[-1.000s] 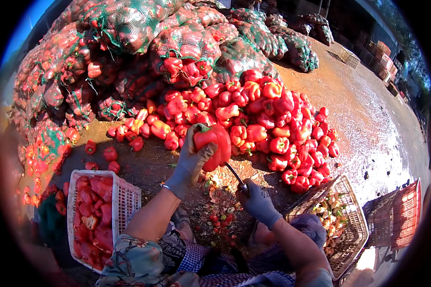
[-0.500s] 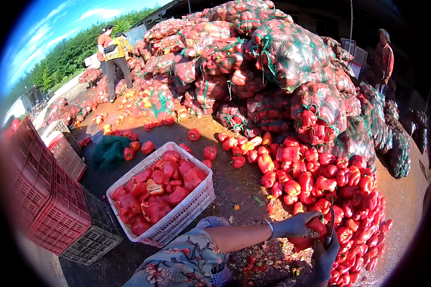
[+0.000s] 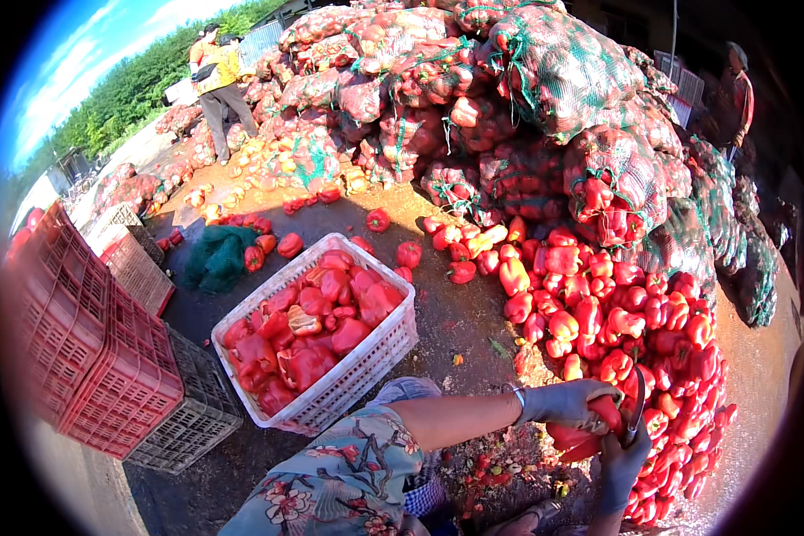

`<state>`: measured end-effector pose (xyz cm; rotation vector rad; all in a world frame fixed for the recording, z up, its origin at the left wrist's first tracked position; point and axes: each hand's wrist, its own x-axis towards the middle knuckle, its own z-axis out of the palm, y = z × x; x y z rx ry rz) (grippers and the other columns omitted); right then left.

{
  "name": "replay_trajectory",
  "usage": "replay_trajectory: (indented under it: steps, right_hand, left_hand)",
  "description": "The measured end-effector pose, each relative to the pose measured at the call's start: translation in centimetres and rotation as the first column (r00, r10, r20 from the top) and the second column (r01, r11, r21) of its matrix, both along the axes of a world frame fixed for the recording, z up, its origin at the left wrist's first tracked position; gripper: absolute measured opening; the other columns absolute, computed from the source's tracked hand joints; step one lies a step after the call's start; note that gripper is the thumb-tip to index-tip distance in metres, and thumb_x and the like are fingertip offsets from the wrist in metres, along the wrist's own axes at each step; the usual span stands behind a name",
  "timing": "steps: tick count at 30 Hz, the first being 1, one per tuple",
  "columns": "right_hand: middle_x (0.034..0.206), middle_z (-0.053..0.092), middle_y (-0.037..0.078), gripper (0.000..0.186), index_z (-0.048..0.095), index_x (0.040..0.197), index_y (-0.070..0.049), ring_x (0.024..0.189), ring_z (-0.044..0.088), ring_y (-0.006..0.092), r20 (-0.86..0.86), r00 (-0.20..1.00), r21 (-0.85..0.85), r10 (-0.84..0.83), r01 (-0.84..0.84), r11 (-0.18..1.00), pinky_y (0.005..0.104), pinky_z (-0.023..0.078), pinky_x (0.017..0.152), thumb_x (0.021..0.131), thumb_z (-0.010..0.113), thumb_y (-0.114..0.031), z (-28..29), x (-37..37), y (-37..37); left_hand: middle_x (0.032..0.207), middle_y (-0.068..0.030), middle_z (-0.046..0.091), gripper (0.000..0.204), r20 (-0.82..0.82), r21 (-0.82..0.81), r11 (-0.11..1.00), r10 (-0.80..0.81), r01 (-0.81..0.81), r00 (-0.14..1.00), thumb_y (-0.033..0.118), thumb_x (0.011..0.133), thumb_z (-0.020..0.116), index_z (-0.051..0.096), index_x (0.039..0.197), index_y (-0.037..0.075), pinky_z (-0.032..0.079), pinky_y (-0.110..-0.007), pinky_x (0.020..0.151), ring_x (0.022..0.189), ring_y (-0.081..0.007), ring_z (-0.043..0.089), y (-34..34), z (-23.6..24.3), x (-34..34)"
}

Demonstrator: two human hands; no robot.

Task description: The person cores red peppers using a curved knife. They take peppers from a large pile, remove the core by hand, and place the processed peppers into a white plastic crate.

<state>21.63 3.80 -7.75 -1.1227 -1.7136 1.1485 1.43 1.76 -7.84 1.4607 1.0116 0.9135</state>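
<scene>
My left hand [image 3: 565, 402], in a grey glove, closes round a red bell pepper [image 3: 573, 439]. In my right hand [image 3: 623, 464], gloved too, is a small curved knife [image 3: 638, 398], its blade standing up beside the pepper. Both hands meet at the pepper, which looks partly cut open; the fingers hide some of it. A large heap of red bell peppers [image 3: 590, 308] lies just beyond and to the right. To the left stands a white plastic crate [image 3: 353, 384] filled with cut red peppers.
Stacked red crates [image 3: 121, 375] and a black crate [image 3: 192, 411] stand at left, near green netting [image 3: 219, 257]. Mesh sacks of peppers [image 3: 563, 67] pile high behind. Scraps [image 3: 491, 469] litter the ground below my hands. Other people [image 3: 219, 85] stand farther off.
The view has shifted slightly, so the scene sits a little differently. My hands stay together on the pepper, and the knife remains beside it.
</scene>
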Motion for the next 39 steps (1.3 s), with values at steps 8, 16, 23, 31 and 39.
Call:
replay_trajectory:
  steps: [8,16,23,31,39]
  right_hand:
    - [0.068,0.055,-0.002,0.025,0.067,0.099,0.000,0.063,0.045,0.0032,0.177,0.982,0.127,-0.069,0.047,0.991,0.0241,0.036,0.053,0.077,0.074,-0.009,0.8,0.4,0.5]
    - [0.081,0.063,0.015,0.031,0.066,0.102,-0.003,0.071,0.065,0.0256,0.146,0.989,0.164,0.037,-0.061,0.985,0.0367,0.051,0.066,0.075,0.072,-0.016,0.9,2.6,1.0]
    - [0.073,0.059,0.011,0.029,0.065,0.102,-0.001,0.064,0.058,0.0151,0.061,0.997,0.098,0.040,-0.046,0.994,0.0325,0.048,0.063,0.076,0.072,-0.013,0.0,2.4,1.1]
    - [0.065,0.053,0.005,0.019,0.065,0.096,0.000,0.061,0.049,0.0071,-0.033,0.999,0.079,0.038,-0.035,0.996,0.0289,0.045,0.058,0.080,0.068,-0.009,-0.6,2.1,1.2]
    - [0.067,0.054,0.001,0.017,0.065,0.095,-0.001,0.063,0.048,0.0046,-0.087,0.995,0.023,-0.056,0.058,0.998,0.0256,0.043,0.058,0.080,0.068,-0.008,-0.4,1.7,0.8]
  left_hand:
    - [0.101,-0.0141,0.066,0.070,-0.031,0.007,0.972,0.234,-0.234,0.972,0.048,0.077,0.082,0.050,0.123,0.007,0.051,-0.036,0.084,0.096,-0.0203,0.064,1.2,-2.5,3.6]
    - [0.116,-0.0041,0.059,0.035,-0.056,0.183,0.969,0.179,-0.166,0.982,0.013,0.091,0.070,0.056,0.122,0.005,0.048,-0.026,0.089,0.105,-0.0101,0.055,1.2,-1.6,3.2]
    - [0.113,-0.0035,0.063,0.054,0.143,0.091,0.989,0.100,-0.114,0.985,0.037,0.091,0.072,0.054,0.126,0.001,0.045,-0.030,0.095,0.105,-0.0114,0.056,1.0,-1.8,2.3]
    - [0.113,-0.0048,0.063,0.068,0.149,0.055,0.986,0.147,-0.156,0.978,0.058,0.086,0.070,0.058,0.123,0.002,0.046,-0.030,0.095,0.106,-0.0117,0.055,0.6,-0.9,2.4]
    - [0.109,0.0001,0.062,0.040,0.282,-0.099,0.970,0.239,-0.220,0.929,0.034,0.094,0.069,0.061,0.121,0.005,0.047,-0.025,0.088,0.098,-0.0070,0.055,1.0,-1.8,1.8]
